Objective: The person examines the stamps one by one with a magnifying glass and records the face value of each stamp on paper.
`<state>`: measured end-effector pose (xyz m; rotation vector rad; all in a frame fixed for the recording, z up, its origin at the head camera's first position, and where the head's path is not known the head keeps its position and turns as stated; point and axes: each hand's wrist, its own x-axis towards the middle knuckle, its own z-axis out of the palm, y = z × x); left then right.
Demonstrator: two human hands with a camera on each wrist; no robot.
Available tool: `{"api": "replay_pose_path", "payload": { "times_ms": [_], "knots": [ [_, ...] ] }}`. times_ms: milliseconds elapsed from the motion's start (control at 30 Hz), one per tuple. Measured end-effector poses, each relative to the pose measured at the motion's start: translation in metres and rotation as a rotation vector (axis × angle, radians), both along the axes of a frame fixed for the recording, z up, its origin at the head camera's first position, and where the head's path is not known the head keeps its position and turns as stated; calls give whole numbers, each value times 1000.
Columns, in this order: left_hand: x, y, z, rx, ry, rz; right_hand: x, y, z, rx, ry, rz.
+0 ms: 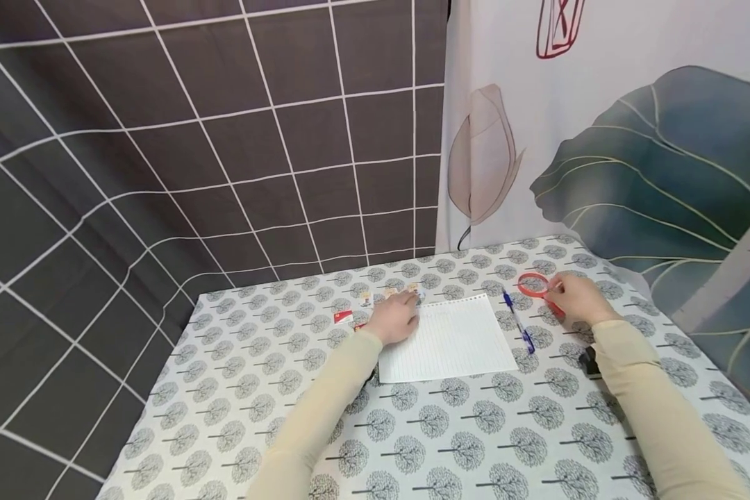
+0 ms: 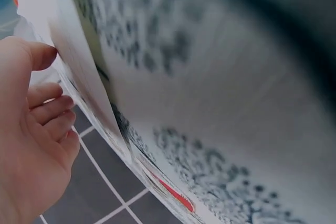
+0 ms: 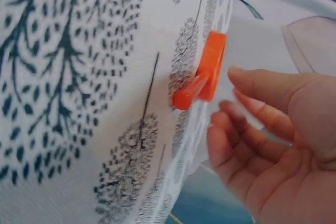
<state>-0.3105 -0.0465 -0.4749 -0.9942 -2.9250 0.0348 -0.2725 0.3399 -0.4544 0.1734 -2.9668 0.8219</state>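
My left hand (image 1: 394,319) rests at the upper left part of a lined sheet of paper (image 1: 456,340), its fingers relaxed. In the left wrist view the left hand's thumb touches the paper's edge (image 2: 86,51). By the table's right side, my right hand (image 1: 577,298) is at a red magnifying glass (image 1: 533,285), which lies on the cloth. The right wrist view shows the right hand (image 3: 278,135) with loosely bent fingers and a small gap between them and the orange-red magnifying glass (image 3: 212,66). A blue pen (image 1: 519,323) lies between the paper and the magnifying glass.
A small red and white card (image 1: 343,317) lies left of the left hand. Small picture cards (image 1: 367,300) lie behind that hand, partly covered. The table has a tree-print cloth (image 1: 250,389). A dark grid-pattern curtain (image 1: 275,139) and a leaf-print curtain (image 1: 662,173) hang behind.
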Motion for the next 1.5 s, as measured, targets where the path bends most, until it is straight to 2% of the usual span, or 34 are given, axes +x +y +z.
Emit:
{"api": "replay_pose_path", "payload": {
  "times_ms": [133,233,400,500,700,900,1100,1500],
  "knots": [
    [6,-2,-5,-3,23,-56,-5,-13,1,22,56,111],
    [13,-2,-6,-4,11,-79,-8,-23,1,63,104,197],
    [26,-1,-5,-31,-41,-78,-15,-34,-7,108,109,321],
    [34,-2,-4,-36,-81,-65,-18,-37,-12,142,102,368],
    [43,-4,-1,-38,-135,-59,-18,-44,-12,191,118,372],
    [44,-6,-1,-26,-143,-55,-16,-52,-5,235,142,382],
    [43,-7,-1,-13,-146,-62,-16,-53,-5,254,153,398],
    [40,-6,-3,-1,-156,-66,-16,-46,-5,168,110,398]
  ]
}}
